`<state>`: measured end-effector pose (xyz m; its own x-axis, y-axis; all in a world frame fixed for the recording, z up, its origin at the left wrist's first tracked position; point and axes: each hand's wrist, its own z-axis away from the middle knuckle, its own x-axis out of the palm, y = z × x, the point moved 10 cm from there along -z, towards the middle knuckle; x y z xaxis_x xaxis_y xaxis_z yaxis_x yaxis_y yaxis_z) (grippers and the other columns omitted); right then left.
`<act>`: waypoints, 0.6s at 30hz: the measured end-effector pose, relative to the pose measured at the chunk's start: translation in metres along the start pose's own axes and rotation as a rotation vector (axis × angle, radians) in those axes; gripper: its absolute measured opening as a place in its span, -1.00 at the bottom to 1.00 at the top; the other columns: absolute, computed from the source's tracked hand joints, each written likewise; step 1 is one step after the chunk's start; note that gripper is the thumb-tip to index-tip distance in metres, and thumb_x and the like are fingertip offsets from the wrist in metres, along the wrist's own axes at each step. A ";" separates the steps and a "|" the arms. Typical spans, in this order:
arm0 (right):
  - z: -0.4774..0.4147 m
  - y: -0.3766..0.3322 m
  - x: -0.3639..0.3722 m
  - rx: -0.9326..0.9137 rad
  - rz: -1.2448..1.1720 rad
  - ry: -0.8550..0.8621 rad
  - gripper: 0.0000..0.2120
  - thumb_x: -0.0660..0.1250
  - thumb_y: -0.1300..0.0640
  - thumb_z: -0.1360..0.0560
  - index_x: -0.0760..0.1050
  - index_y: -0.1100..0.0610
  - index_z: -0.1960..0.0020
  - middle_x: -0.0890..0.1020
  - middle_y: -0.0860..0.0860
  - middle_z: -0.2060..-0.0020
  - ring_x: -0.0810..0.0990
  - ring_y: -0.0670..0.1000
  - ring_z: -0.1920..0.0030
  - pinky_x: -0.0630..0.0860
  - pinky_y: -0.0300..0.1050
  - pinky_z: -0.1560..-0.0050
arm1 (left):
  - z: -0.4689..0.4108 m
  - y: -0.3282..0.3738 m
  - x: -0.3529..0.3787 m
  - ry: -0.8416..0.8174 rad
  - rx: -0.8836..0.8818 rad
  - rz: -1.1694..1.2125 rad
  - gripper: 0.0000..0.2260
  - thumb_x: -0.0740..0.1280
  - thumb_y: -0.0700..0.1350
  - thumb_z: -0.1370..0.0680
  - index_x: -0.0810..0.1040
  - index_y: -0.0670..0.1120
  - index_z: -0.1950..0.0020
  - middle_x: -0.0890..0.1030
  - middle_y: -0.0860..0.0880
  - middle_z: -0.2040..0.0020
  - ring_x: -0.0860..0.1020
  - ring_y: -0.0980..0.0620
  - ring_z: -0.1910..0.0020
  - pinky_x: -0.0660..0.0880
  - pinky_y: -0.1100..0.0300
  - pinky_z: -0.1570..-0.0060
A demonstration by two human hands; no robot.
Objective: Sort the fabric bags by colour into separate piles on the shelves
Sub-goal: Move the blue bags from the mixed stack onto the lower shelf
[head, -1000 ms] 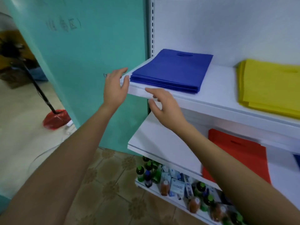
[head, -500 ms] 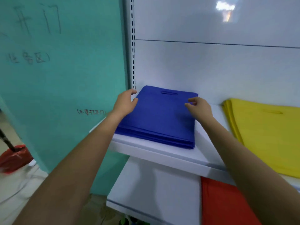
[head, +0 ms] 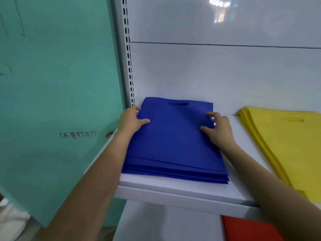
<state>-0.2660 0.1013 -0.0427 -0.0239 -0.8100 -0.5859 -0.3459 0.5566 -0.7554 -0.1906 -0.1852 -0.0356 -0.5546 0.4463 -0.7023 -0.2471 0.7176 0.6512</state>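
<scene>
Blue bags [head: 173, 145]: flat stack of thin non-woven fabric bags, deep blue, several layers visible at the near edge, slightly fanned. The top bag has a die-cut slot handle at its 12 o'clock end. The stack lies on the upper shelf [head: 173, 190], white, at the shelf's 9 o'clock end, with its far end close to the back panel.

Left hand [head: 132, 121] is at the stack's 9 o'clock edge, far half. The thumb lies on top of the blue fabric and the fingers wrap the side edge, gripping it. Right hand [head: 218, 129] is at the 3 o'clock edge. Thumb and forefinger are on top, the other fingers bent against the side edge, gripping too. Both forearms reach in from 6 o'clock.

Yellow bags [head: 284, 145]: a second flat pile on the same shelf, at 3 o'clock from the blue, apart from it, with the same slot handle. Red bags [head: 246, 230] lie on the lower shelf [head: 165, 223], at 5 o'clock, partly cut off by the frame.

A teal door [head: 60, 84] with handwriting stands at 9 o'clock, beside the slotted upright [head: 128, 66].

Versus half a second ago, both thumbs have moved further onto the top bag and the right hand sits nearer along the edge. One second ago the hands were at the shelf's front lip, off the stack.
</scene>
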 end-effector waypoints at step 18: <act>0.025 -0.014 -0.009 -0.158 0.093 -0.082 -0.75 0.32 0.19 -0.51 0.52 0.07 -0.17 0.40 -0.11 0.29 0.38 -0.14 0.29 0.31 -0.41 0.29 | 0.006 0.011 -0.021 0.220 0.129 0.021 -0.88 0.31 -0.15 -0.54 0.52 -0.19 0.00 0.56 -0.13 -0.01 0.51 -0.07 0.05 0.40 0.13 0.15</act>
<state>-0.2378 0.1053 -0.0338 0.0115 -0.7354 -0.6776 -0.4892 0.5869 -0.6452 -0.1770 -0.1828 -0.0156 -0.7220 0.3450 -0.5997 -0.1375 0.7780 0.6131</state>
